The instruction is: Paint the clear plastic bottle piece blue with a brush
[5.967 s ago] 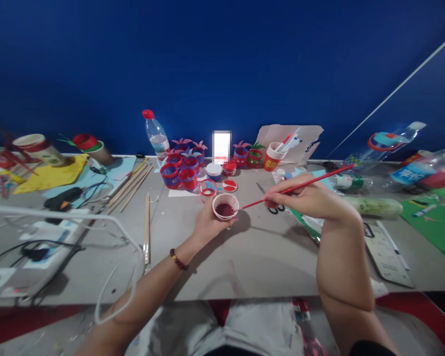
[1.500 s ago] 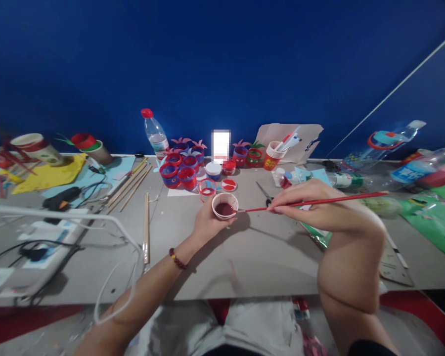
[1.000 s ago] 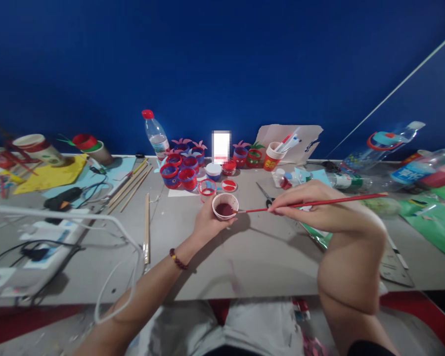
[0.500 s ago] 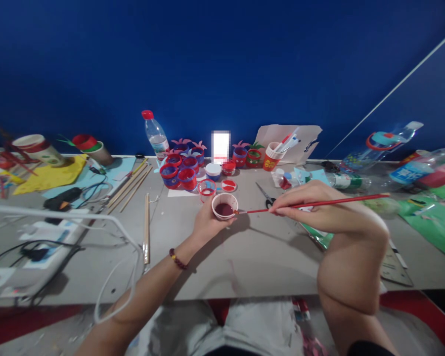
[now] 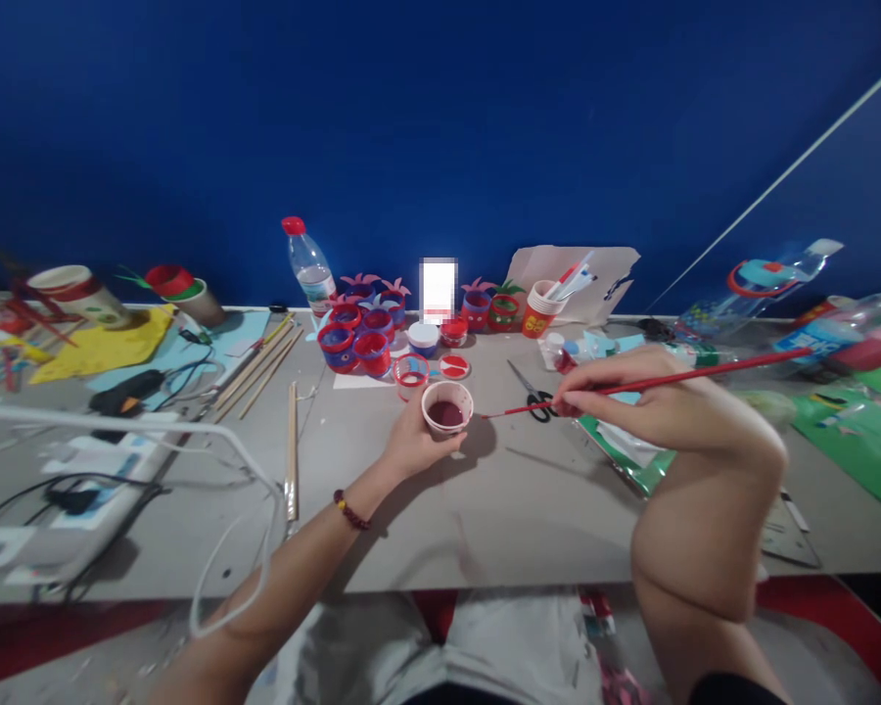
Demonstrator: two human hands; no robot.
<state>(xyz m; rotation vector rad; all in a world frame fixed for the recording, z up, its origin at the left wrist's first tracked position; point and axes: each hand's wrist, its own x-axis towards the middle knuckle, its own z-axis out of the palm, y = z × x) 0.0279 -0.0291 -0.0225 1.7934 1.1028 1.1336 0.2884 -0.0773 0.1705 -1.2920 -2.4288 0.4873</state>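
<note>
Above the grey bench (image 5: 535, 519), the left hand (image 5: 411, 446) holds a round white paper cup (image 5: 440, 395) of dark red liquid (image 5: 447, 416) while the right hand (image 5: 638, 411) pinches a slim red paintbrush (image 5: 694, 374), its tip seemingly just outside the rim, probably a dipping step calling next for steady aim.

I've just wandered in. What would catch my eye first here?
Probably the glowing white rectangle against the blue wall, at the back of the table. Nearer, the left grip holds a paper cup of dark red liquid, while the right grip holds a red paintbrush, its tip just right of the rim. Left of the rectangle cluster small red-and-purple cups, some with leaf-like tops.
</note>
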